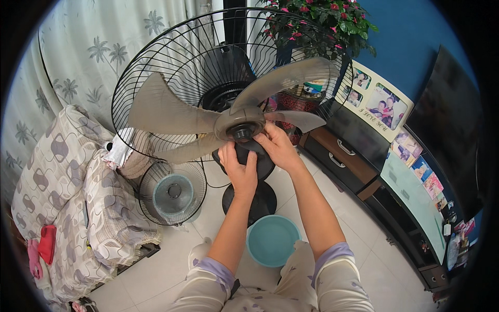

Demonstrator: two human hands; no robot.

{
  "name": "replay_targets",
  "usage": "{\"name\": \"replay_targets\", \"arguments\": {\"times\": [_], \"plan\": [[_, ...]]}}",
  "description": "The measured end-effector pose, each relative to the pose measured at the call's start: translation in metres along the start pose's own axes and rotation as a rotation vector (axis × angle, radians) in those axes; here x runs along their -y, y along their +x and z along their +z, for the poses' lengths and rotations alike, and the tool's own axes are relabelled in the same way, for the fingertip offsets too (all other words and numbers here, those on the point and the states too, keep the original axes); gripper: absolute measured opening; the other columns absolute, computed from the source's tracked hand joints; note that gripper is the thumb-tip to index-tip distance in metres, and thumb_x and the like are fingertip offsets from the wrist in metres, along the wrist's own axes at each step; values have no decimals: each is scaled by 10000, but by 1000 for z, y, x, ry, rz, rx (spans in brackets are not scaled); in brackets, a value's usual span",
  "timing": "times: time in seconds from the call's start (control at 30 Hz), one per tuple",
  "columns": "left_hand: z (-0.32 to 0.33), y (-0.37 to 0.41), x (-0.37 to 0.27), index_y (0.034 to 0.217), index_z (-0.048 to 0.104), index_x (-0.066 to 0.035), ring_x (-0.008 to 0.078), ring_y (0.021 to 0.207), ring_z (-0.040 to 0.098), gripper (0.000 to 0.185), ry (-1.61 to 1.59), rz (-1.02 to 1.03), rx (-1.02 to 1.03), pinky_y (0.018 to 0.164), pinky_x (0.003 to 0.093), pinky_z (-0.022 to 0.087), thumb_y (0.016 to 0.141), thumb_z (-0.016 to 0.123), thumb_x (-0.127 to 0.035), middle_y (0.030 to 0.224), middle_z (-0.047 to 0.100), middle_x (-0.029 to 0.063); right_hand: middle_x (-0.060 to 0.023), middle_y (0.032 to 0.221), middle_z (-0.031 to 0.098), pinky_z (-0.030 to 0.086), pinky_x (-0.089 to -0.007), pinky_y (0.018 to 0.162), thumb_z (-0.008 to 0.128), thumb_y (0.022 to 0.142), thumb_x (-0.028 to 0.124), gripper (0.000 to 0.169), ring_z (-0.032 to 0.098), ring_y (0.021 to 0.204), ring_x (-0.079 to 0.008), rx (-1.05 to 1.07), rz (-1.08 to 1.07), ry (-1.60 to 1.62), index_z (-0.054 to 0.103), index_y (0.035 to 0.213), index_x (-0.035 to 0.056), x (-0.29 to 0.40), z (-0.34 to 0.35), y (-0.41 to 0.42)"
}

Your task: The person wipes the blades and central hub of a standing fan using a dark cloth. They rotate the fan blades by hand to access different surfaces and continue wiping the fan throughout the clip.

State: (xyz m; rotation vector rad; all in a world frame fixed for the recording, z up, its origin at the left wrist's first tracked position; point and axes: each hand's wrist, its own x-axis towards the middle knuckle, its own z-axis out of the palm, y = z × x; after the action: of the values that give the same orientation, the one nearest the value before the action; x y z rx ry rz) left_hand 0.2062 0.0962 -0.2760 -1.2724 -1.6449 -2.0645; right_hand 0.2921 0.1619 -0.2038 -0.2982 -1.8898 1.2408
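A floor fan stands before me without a front grille over its grey, dusty blades [177, 111]. Their hub [234, 124] has a dark round centre [241, 133]. My right hand [277, 147] grips the hub's right edge, thumb towards me and fingers partly hidden behind. From below, my left hand [239, 167] holds the hub's lower rim; its fingertips are hidden and the thumb is apart. Behind the blades spreads the black wire rear grille [183, 58]. The black stand [267, 165] and round base [249, 199] show beneath my hands. Whether the hub sits on its shaft, I cannot tell.
A teal basin [273, 241] sits on the tiled floor between my legs. Another wire grille [145, 195] is by the covered sofa [66, 156]. To the right run a TV cabinet [351, 175] and a television [444, 124]. A flowering plant [351, 27] is behind the fan.
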Motion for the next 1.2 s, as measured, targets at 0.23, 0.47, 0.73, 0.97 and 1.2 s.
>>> {"name": "replay_targets", "arguments": {"times": [0.23, 0.47, 0.73, 0.97, 1.2], "plan": [[16, 12, -22, 1016, 533, 26, 190, 907, 471, 217, -683, -319, -174, 833, 287, 366, 816, 573, -48, 973, 507, 86, -65, 892, 615, 442, -257, 730, 513, 873, 44, 154, 563, 824, -115, 18, 36, 86, 554, 1012, -8, -21, 1, 4], [15, 16, 10, 882, 506, 28, 302, 924, 432, 165, -306, -225, -118, 861, 386, 314, 840, 549, -126, 910, 517, 151, -126, 817, 598, 457, -321, 682, 609, 785, 62, 191, 571, 785, -270, -175, -75, -642, 594, 961, -9, 12, 7, -28], [8, 21, -1, 920, 531, 10, 266, 891, 448, 130, 0, 7, -112, 820, 372, 345, 842, 540, -94, 906, 511, 132, -133, 924, 604, 367, -422, 855, 700, 718, 253, 374, 554, 888, -283, -536, -569, -1006, 603, 965, -10, 69, 3, -11], [-1, 26, 8, 832, 549, 13, 278, 893, 454, 146, 22, -6, -56, 809, 391, 344, 830, 567, -133, 852, 541, 139, -63, 812, 630, 288, -378, 921, 753, 640, 407, 468, 573, 844, -219, -261, -407, -845, 643, 901, 34, 69, 2, 13], [-17, 37, 21, 833, 540, 14, 329, 934, 454, 152, 129, 123, -3, 867, 432, 318, 822, 549, -137, 881, 558, 162, -55, 741, 645, 355, -315, 830, 764, 653, 330, 361, 583, 737, -182, -319, -310, -691, 663, 809, 20, 56, 11, 17]]}}
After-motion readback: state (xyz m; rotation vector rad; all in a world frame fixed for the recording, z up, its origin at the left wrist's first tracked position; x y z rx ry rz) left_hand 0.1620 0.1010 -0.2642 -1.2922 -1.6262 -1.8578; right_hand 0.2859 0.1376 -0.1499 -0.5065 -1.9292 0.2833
